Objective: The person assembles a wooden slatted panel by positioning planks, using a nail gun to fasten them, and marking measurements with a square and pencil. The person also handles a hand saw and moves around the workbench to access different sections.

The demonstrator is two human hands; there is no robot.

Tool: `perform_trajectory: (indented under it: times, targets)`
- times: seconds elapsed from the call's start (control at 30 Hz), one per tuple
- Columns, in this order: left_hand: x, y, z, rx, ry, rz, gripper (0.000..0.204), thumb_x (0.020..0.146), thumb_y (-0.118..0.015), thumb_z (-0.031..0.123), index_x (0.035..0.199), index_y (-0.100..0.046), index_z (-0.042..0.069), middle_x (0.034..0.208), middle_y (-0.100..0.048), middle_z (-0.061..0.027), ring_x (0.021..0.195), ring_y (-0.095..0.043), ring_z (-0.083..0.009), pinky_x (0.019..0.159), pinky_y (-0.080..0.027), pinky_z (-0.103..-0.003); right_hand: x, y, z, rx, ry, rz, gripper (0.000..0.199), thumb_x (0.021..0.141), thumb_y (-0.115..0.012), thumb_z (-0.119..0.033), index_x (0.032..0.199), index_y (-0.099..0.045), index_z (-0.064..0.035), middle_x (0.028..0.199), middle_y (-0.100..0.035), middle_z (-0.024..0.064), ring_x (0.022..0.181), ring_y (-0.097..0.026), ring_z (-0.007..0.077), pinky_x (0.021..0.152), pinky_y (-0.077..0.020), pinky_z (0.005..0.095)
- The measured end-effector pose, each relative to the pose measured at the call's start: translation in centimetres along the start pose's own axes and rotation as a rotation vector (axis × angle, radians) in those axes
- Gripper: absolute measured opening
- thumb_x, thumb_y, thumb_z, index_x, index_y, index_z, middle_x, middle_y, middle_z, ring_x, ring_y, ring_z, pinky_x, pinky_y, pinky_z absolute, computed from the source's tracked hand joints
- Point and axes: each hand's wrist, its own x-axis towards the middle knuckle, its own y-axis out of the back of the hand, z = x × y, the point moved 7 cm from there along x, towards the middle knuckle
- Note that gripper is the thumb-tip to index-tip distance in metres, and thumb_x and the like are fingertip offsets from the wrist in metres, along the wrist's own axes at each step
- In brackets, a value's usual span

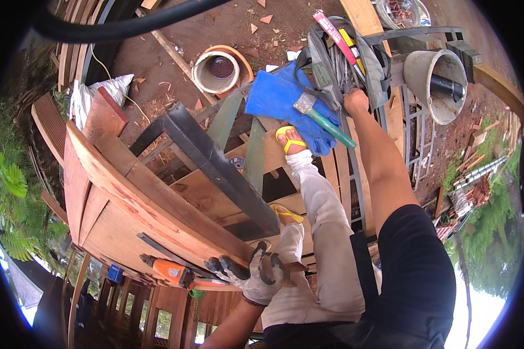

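- Grey fabric tool bag (379, 81): far end of brown plank-and-metal platform (273, 156); bare right hand (356, 102) at its mouth, grip hidden, cannot tell.
- Reddish-brown dirt ground (230, 29): beyond bag, left, open patch with shards.
- Blue work gloves (268, 96): beside bag, left.
- Left hand (259, 280), white-and-grey glove: well below-left of bag, fingers spread at long brown wooden board's (157, 218) edge.

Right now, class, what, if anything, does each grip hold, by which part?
Left grip: nothing visible. Right grip, at the tool bag: any hold cannot be told.
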Motion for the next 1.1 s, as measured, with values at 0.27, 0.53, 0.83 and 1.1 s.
perform_trajectory:
  times: [0.27,0.53,0.83,1.1]
  targets:
    - [1.3,0.7,0.4,-0.081,0.015,0.042,0.05,0.074,-0.076,0.034,0.123,-0.064,0.025,0.159,-0.02,-0.0269,0.146,-0.011,-0.0566,0.11,-0.011,-0.076,-5.7,2.0,3.3,0.301,-0.007,0.018,0.027,0.082,-0.074,-0.026,0.088,-0.064,-0.0018,0.089,-0.07,0.0195,0.088,-0.069,0.0356,0.081,-0.0516,0.043]
    - [1.5,1.5,0.7,-0.139,-0.067,0.161,0.047,0.072,-0.073,0.033,0.116,-0.066,0.017,0.154,-0.031,-0.0246,0.146,-0.019,-0.0494,0.114,-0.009,-0.075,-19.9,11.0,3.6,0.334,0.058,0.27,0.021,0.083,-0.066,-0.021,0.086,-0.062,-0.0003,0.076,-0.066,0.0178,0.075,-0.066,0.034,0.073,-0.051,0.0448]
    - [0.7,2.2,1.1,-0.033,-0.084,0.148,0.051,0.083,-0.059,0.046,0.122,-0.067,0.014,0.158,-0.031,-0.0208,0.151,-0.015,-0.0402,0.114,0.004,-0.075,-34.4,33.4,-7.0,1.056,0.615,0.435,0.009,0.097,-0.061,-0.01,0.099,-0.06,-0.0009,0.086,-0.059,0.0018,0.081,-0.054,0.0098,0.074,-0.0449,0.027]
    - [1.2,2.3,1.0,-0.052,-0.104,0.065,0.064,0.085,-0.054,0.051,0.138,-0.058,0.014,0.161,-0.03,-0.0103,0.153,-0.007,-0.0376,0.111,0.008,-0.077,-43.9,46.6,-24.1,1.881,0.894,0.152,0.013,0.107,-0.048,-0.022,0.107,-0.049,-0.0082,0.081,-0.057,0.0031,0.075,-0.061,0.0145,0.074,-0.0548,0.0322]
